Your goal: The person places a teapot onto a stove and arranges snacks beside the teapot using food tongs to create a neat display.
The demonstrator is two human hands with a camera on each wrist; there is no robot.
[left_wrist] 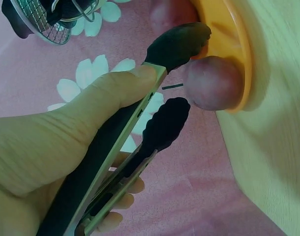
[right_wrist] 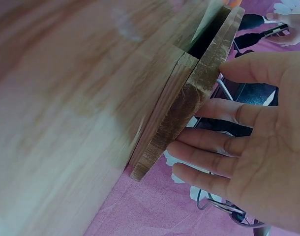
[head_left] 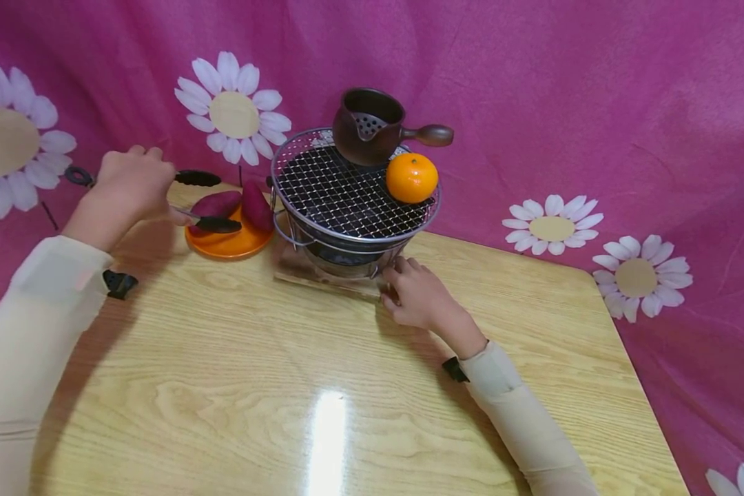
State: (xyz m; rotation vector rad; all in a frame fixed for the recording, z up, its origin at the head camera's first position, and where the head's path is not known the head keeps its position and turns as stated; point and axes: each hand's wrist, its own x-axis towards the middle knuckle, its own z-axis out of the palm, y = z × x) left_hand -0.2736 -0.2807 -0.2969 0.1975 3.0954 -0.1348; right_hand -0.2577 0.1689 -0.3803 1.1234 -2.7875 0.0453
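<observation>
My left hand (head_left: 130, 186) grips black-tipped tongs (left_wrist: 177, 46), their arms spread apart. One tip (head_left: 220, 225) is over an orange plate (head_left: 229, 253) that bears two purple sweet potatoes (head_left: 257, 207). In the left wrist view the tips lie beside the nearer sweet potato (left_wrist: 214, 86), with no potato between them. My right hand (head_left: 418, 296) is at the front right corner of a wooden board (head_left: 322, 281) under a round tabletop grill (head_left: 341, 207). Its extended fingers rest at the board's edge (right_wrist: 184, 105) in the right wrist view.
On the grill's wire mesh stand a dark brown side-handled pot (head_left: 362, 145) and an orange mandarin (head_left: 412, 178). Behind the wooden table (head_left: 235, 358) hangs a magenta cloth (head_left: 502, 103) with white flowers.
</observation>
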